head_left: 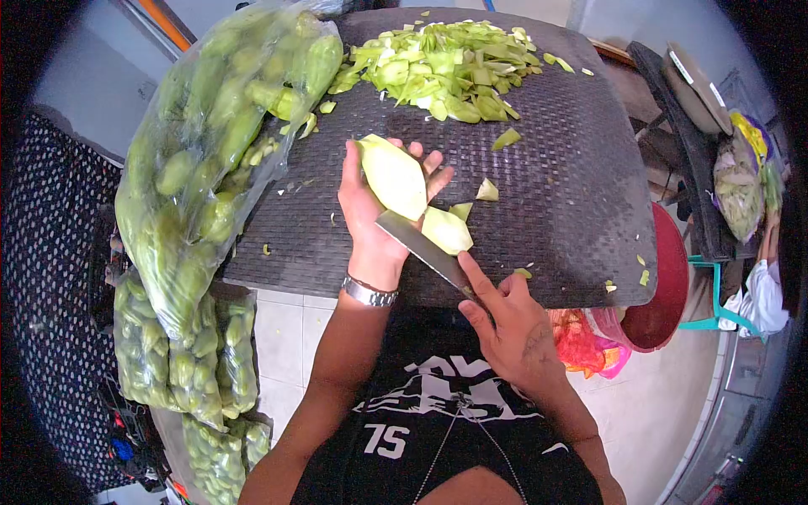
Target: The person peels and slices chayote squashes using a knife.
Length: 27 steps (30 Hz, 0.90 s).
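In my left hand (pixel 369 223), palm up, rests a peeled pale green vegetable (pixel 394 178) whose exact kind I cannot tell. The thumb and fingers cradle its sides. My right hand (pixel 515 330) grips a knife (pixel 425 251), index finger stretched along it. The wide blade slants up-left, its tip beside the lower end of the vegetable and over my left palm. A cut pale piece (pixel 447 231) lies against the blade's upper side. Just beyond my fingers, a few small scraps (pixel 487 190) sit on the dark woven-textured table (pixel 564 185).
A heap of green slices (pixel 454 67) covers the table's far side. A clear bag of green vegetables (pixel 210 143) leans over its left edge, with more bags (pixel 168 345) below. At right stand a red tub (pixel 661 286) and a teal stool (pixel 715 295); another person's arm (pixel 768 236) shows beyond.
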### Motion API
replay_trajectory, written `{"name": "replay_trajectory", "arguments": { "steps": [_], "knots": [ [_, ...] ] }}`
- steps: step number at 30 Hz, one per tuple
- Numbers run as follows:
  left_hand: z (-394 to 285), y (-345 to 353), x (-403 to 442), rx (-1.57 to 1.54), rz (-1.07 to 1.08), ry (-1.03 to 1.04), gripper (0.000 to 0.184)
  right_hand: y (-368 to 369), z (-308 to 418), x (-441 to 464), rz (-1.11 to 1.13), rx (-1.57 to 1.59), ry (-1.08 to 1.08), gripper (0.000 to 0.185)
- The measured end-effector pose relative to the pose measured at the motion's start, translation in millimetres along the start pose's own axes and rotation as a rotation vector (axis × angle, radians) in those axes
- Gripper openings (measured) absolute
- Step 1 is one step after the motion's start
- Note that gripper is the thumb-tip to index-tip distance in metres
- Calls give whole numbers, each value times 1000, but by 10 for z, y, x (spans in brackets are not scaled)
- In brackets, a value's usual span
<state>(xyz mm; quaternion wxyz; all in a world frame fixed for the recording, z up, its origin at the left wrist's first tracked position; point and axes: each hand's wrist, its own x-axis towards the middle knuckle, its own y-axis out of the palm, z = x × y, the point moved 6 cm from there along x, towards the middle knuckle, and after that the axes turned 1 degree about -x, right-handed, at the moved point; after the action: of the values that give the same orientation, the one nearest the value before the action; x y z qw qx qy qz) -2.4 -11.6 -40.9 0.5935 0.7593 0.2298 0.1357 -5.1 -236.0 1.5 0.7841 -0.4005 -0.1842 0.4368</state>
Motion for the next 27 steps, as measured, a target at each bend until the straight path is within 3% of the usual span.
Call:
{"name": "replay_trajectory", "arguments": {
  "steps": [18, 27],
  "knots": [
    [-74, 196, -90, 48, 157, 130, 63, 29, -32, -27, -59, 96, -3, 52],
    [101, 234, -292, 20, -48, 255, 64, 74, -41, 87, -175, 13, 8, 52]
  ]
}}
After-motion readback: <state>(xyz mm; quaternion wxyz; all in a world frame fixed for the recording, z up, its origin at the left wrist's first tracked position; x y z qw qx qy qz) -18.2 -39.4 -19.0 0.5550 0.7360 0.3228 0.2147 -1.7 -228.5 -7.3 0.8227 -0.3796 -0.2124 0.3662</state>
